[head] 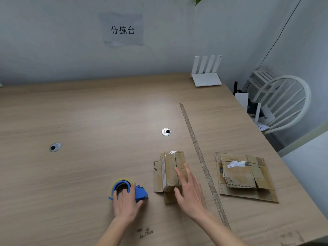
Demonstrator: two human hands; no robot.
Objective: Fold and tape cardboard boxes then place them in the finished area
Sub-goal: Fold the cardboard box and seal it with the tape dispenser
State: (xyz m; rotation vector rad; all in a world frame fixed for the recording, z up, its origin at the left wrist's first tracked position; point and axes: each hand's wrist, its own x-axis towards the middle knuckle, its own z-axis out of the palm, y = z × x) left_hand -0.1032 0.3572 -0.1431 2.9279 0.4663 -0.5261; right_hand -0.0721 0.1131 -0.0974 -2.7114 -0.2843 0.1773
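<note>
A small folded cardboard box [169, 170] lies on the wooden table [88, 112], its top seam taped and flaps spread at its left and near sides. My right hand [190, 190] rests flat on the box's right side, fingers straight. My left hand [126, 203] grips a blue tape dispenser [132, 189] that sits on the table to the left of the box. Right of a long tape strip [200, 157] stuck across the table lies a stack of flattened cardboard boxes [246, 176].
Two round cable grommets [166, 132] [55, 147] are set in the tabletop. A white router [206, 72] stands at the far right corner. A white chair [282, 102] with items on it stands beyond the right edge. A paper sign [122, 30] hangs on the wall.
</note>
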